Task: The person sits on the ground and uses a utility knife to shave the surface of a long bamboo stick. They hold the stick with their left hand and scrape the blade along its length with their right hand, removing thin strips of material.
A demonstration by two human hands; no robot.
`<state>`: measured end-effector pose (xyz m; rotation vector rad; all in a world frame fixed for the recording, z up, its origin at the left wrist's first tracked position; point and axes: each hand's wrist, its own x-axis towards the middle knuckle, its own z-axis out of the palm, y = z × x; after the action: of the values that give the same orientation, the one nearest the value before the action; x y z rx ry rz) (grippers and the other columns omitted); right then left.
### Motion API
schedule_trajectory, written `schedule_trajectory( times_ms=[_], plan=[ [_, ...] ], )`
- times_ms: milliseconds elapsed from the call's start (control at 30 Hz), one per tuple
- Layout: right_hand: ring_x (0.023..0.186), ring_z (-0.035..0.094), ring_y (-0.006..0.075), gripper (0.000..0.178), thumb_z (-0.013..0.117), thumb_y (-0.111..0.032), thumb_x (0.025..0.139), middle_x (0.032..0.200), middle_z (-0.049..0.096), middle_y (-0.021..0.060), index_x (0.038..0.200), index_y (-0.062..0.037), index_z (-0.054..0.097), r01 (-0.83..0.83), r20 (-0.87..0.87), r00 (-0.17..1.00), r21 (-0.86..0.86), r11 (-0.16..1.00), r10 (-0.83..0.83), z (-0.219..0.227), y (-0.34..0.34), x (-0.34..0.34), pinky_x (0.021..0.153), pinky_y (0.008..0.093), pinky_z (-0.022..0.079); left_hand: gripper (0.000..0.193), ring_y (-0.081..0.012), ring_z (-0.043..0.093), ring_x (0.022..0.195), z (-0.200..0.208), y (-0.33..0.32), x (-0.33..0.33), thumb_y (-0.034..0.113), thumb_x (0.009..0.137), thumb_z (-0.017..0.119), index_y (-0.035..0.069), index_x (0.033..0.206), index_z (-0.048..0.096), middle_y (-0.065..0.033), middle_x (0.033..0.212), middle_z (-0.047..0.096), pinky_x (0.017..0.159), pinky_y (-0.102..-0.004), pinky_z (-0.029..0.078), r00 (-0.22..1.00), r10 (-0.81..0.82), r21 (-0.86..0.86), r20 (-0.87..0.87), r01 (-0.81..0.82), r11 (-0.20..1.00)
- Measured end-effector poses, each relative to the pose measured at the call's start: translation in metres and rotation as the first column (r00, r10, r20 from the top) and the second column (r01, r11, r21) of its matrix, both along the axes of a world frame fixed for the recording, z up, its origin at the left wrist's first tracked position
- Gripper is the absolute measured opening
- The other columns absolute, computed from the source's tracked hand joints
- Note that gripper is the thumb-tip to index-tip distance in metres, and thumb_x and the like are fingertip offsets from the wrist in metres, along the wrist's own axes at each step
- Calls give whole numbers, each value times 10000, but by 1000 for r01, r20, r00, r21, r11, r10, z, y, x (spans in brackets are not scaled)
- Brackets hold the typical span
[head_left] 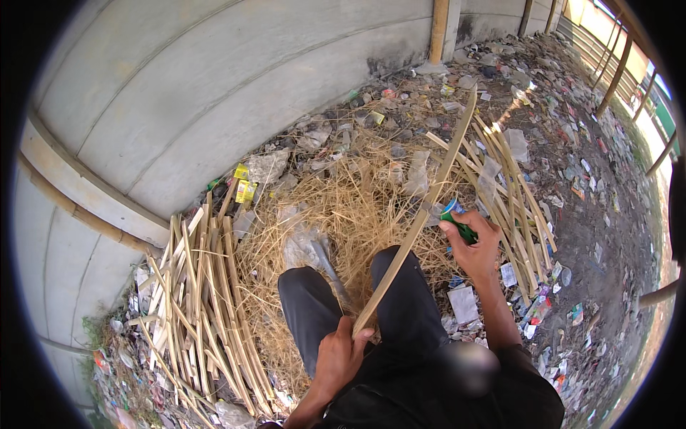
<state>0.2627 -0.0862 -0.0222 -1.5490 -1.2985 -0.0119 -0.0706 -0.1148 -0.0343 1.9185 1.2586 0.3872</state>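
My left hand point(339, 355) is closed round the near end of a long, flat bamboo strip point(409, 238). The strip slants up and away over my right knee, its far end beyond the straw. In my right hand point(474, 247), fingers wrapped round it, is a green-and-blue object point(455, 212). From it a short greyish part, perhaps a blade, meets the strip's right side about midway along; my fingers hide much of the rest. Pale shavings point(343, 193) lie heaped in front of my knees.
A pile of bamboo strips point(207, 307) lies at the left by the grey wall point(236, 71). More strips point(516, 207) lie to the right of my right hand. Litter and plastic scraps point(572, 186) cover the dark ground. A post point(439, 32) stands against the far wall.
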Motion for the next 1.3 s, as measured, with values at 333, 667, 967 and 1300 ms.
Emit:
schedule_trajectory(
  times_ms=[333, 667, 967, 1300],
  plan=[
    [698, 741, 160, 262, 852, -137, 972, 843, 776, 107, 1137, -39, 674, -127, -143, 983, -88, 988, 113, -13, 3, -3, 632, 299, 543, 397, -500, 717, 733, -4, 8, -8, 398, 1112, 650, 3, 1115, 612, -247, 716, 682, 669, -558, 542, 998, 31, -3, 61, -31, 1000],
    [872, 665, 106, 478, 719, -201, 1070, 1057, 778, 99, 1488, 0, 604, -508, -483, 786, -149, 848, 386, -22, 0, -9, 781, 276, 519, 394, -486, 739, 818, -35, 6, -22, 370, 1074, 714, 2, 1184, 627, -267, 873, 733, 730, -530, 560, 997, 49, -6, 67, -49, 999],
    [1168, 727, 201, 541, 751, -226, 1064, 1229, 787, 163, 1490, 47, 559, -545, -674, 638, -54, 837, 372, -37, 5, -28, 999, 342, 570, 400, -491, 745, 871, -48, 11, -19, 373, 1057, 738, 2, 1156, 626, -271, 924, 740, 772, -533, 573, 998, 6, 12, 66, -6, 1000],
    [1143, 713, 151, 634, 846, -153, 976, 1222, 776, 118, 1491, -8, 506, -490, -783, 523, 46, 871, 336, -45, 10, -52, 977, 323, 537, 403, -488, 747, 935, -37, 15, -21, 351, 1047, 756, -8, 1176, 623, -269, 982, 751, 806, -523, 584, 998, -60, 18, 35, 59, 998]
  ],
)
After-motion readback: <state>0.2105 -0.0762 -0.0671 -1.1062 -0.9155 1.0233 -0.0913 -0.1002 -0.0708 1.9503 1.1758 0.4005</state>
